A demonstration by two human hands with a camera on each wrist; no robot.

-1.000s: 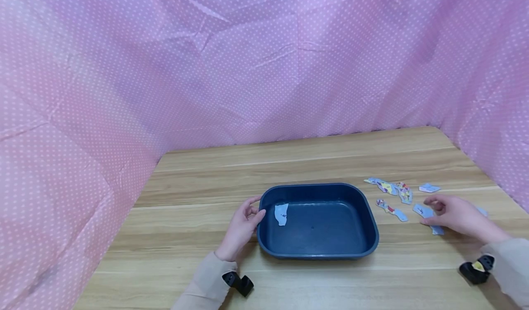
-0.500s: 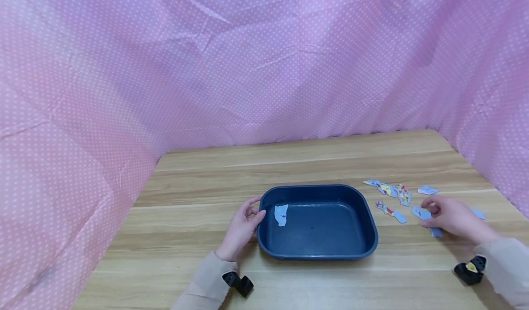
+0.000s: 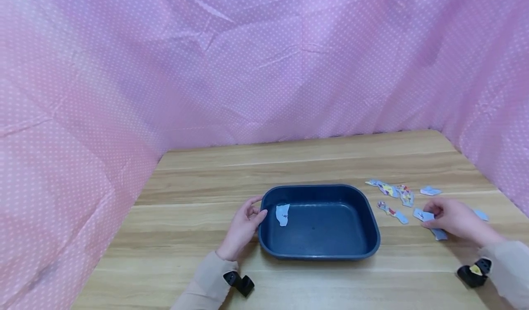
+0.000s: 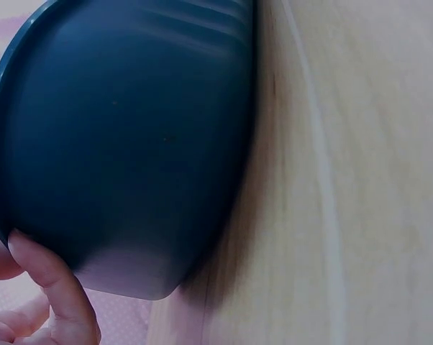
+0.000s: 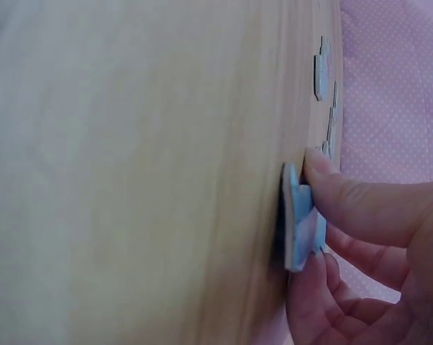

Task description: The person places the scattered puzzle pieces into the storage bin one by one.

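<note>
Head view alone: one light-blue piece (image 3: 282,215) inside the dark tray (image 3: 322,237).

The worktop (image 3: 215,172) is light brown wood, with long dark and pale stripes running from side to side. A dark blue tray (image 3: 319,257) with round corners sits near the middle, right way up. To its right lie small, flat picture bits. A yellow and blue piece (image 3: 388,189) is near the back, with a red and yellow piece (image 3: 405,196) just beside it. A thin piece (image 3: 391,212) lies in front of them. A small blue piece (image 3: 430,190) is farther right, and a pale blue piece (image 3: 481,214) is nearest the right edge.
</note>
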